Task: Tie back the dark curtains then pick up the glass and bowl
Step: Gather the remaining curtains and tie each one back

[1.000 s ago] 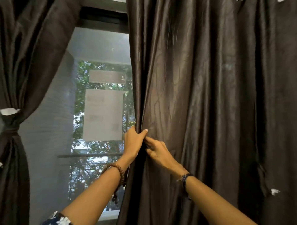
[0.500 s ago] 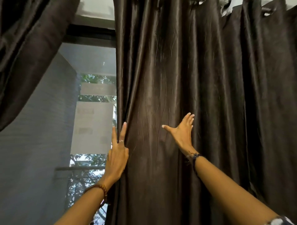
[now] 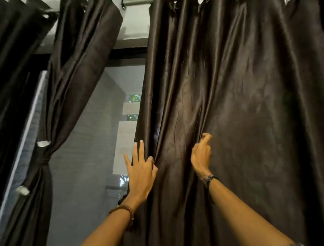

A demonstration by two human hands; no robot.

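In the head view, a wide dark curtain [image 3: 236, 105] is seen hanging from a rod [image 3: 136, 2] at the top and filling the picture from about 12 o'clock round to 5 o'clock. Its left edge is met by the left hand [image 3: 141, 173], which is found near 6 o'clock of the picture; two fingers [image 3: 141, 149] are stretched upward along the edge, while the other fingers and the thumb are curled into a fold of the cloth, so a fold is gripped there. A bracelet of brown beads [image 3: 126, 212] is worn on the left wrist. The right hand [image 3: 201, 154] is placed at 3 o'clock of the left hand, near it but apart, and its fingers are bent and closed on a pleat of the same curtain. A dark cord band [image 3: 209, 180] is worn on the right wrist. At 9 o'clock of the picture a second dark curtain [image 3: 70, 79] is seen already gathered and bound by a dark tie [image 3: 43, 160]; small pale patches [image 3: 43, 143] are noticed on it. Between the two curtains a window [image 3: 98, 158] is shown, with a grey screen and some green leaves behind it. The glass and the bowl are not shown in this view.
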